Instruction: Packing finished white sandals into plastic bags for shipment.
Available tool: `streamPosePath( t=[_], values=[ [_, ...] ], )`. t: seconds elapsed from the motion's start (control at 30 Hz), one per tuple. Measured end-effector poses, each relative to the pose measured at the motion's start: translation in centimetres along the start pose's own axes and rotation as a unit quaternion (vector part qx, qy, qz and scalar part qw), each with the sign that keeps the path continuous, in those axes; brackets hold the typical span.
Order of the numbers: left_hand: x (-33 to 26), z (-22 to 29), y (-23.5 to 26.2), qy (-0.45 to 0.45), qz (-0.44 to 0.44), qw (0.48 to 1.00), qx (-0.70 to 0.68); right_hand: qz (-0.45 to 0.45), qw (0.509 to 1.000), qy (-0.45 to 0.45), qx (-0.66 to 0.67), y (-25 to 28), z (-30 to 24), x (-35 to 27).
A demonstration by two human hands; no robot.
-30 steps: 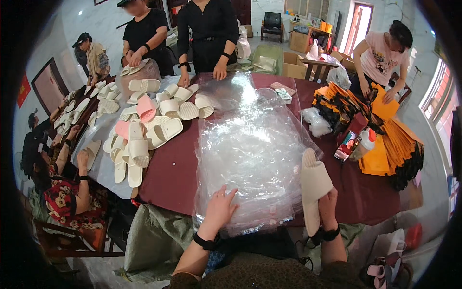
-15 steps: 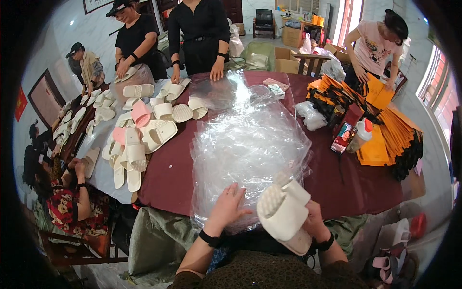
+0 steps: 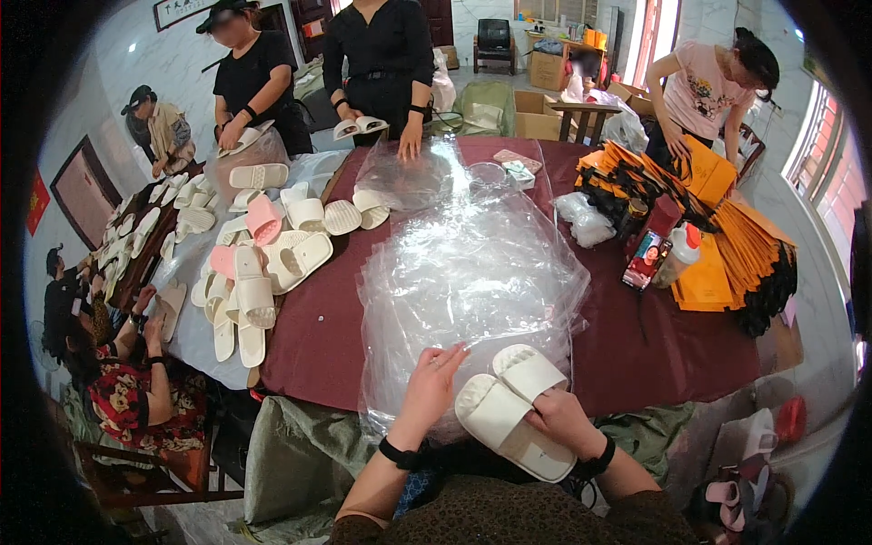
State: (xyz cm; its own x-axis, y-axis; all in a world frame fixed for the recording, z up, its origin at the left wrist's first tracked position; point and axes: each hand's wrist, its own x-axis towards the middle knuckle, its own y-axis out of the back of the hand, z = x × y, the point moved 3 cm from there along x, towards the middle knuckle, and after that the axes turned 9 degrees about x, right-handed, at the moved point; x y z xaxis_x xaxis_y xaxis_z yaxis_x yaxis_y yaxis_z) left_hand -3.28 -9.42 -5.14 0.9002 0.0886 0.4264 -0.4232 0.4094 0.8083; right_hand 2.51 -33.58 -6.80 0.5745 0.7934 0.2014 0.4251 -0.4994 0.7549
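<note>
A pair of white slippers [image 3: 525, 400] is in my right hand [image 3: 561, 420], its fingers tucked in by the straps. The slippers lie side by side, tilted, toes toward the far left, over the near edge of the bags. A stack of clear plastic bags [image 3: 463, 263] covers the middle of the table. At its near part, my left hand [image 3: 431, 389] has its fingers together at the edge of the top plastic bag, which looks slightly raised there. The thumb is mostly hidden.
White and pink slippers [image 3: 254, 283] are heaped at left on the maroon table [image 3: 313, 350]. Right are orange bags [image 3: 727, 245], a phone [image 3: 648, 260], a bottle [image 3: 679, 256] and a plastic bundle [image 3: 586, 221]. Across the table, a person in black [image 3: 377, 54] holds slippers; others work around it.
My right hand has turned the slippers from upright to lying side by side, closer to the bags. My left hand's fingers have come together at the bag edge. The person opposite has lifted slippers.
</note>
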Motion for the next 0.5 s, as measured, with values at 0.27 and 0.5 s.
streamPosePath(
  t=[0.27, 0.5],
  values=[
    [0.6, 5.4, 1.8, -0.084, -0.039, 0.992, -0.087, 0.101, 0.995, -0.014, -0.006, 0.5, -1.0, 3.4],
    [-0.7, 7.8, 0.5, -0.116, -0.066, 0.973, -0.187, 0.202, 0.977, 0.051, -0.056, -1.5, 1.2, 8.0]
  ],
)
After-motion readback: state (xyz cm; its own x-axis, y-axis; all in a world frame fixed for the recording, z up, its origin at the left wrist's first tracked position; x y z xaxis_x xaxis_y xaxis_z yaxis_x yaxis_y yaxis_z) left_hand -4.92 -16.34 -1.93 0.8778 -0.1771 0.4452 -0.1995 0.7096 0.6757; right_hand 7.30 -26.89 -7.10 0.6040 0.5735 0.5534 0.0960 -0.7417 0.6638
